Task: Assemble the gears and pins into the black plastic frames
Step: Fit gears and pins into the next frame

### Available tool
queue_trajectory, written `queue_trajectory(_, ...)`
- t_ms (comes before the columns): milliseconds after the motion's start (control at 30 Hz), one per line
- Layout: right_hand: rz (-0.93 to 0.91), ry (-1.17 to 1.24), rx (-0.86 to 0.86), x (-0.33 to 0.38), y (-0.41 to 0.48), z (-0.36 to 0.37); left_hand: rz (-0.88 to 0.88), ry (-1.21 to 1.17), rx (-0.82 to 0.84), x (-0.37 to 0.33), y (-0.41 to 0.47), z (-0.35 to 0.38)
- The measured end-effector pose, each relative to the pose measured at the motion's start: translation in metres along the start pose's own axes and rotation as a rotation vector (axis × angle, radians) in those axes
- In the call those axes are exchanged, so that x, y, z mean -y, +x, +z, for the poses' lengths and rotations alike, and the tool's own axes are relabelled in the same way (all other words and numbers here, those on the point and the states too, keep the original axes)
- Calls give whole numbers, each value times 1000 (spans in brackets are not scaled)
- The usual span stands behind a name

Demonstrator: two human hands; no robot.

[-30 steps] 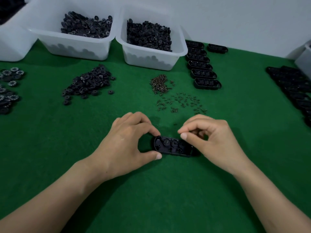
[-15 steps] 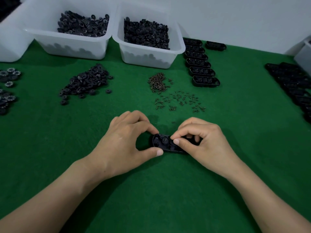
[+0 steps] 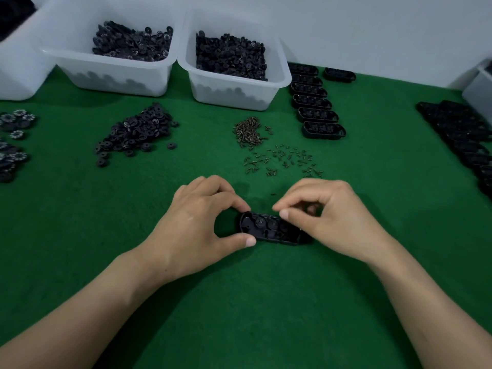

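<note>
Holds the left end of the black frame between thumb and first finger of the left hand. Curls the right hand over the right end, fingertips pinched together; cannot tell if anything tiny is in there. Lies flat on the green felt, between both hands. Looks light, hard and stiff, likely quick to slide, so best held by the ends or long sides. Has small gears sitting inside. Farther back, tiny loose pins, likely easy to drop.

All around, that soft felt. Behind, a white wall, white tubs of black parts, a row of more frames, a gear pile.
</note>
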State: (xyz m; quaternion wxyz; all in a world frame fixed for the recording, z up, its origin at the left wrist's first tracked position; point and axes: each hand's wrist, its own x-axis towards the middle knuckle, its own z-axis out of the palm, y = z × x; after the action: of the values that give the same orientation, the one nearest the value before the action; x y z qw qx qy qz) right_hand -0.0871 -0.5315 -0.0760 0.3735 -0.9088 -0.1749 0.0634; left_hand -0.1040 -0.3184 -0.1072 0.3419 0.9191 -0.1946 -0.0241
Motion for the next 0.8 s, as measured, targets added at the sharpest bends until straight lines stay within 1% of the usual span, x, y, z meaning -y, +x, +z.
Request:
queue_trajectory(100, -14, -207, -71, -1, 16, 2, 4, 2, 3, 0, 0, 0)
queue_trajectory(200, -41, -387, -26, 0, 28, 9, 4, 10, 3, 0, 0, 0)
queue_trajectory(300, -45, -458, 19, 2, 27, 7, 6, 10, 1, 0, 0, 0)
queue_trajectory(367, -6, -382, -3, -2, 20, 2, 10, 4, 1, 0, 0, 0)
queue_trajectory(467, 82, -98, -75, -6, 0, -4, 8, 2, -3, 1, 0, 0)
queue_trajectory(567, 74, 103, -92, -6, -16, -1, 15, 6, -7, 2, 1, 1)
queue_trajectory(633, 46, 136, -92, -7, -20, 5, 20, 5, -14, 2, 1, 1)
queue_trajectory(800, -11, 97, -122, -11, -21, 12, 15, -2, -24, 1, 1, 1)
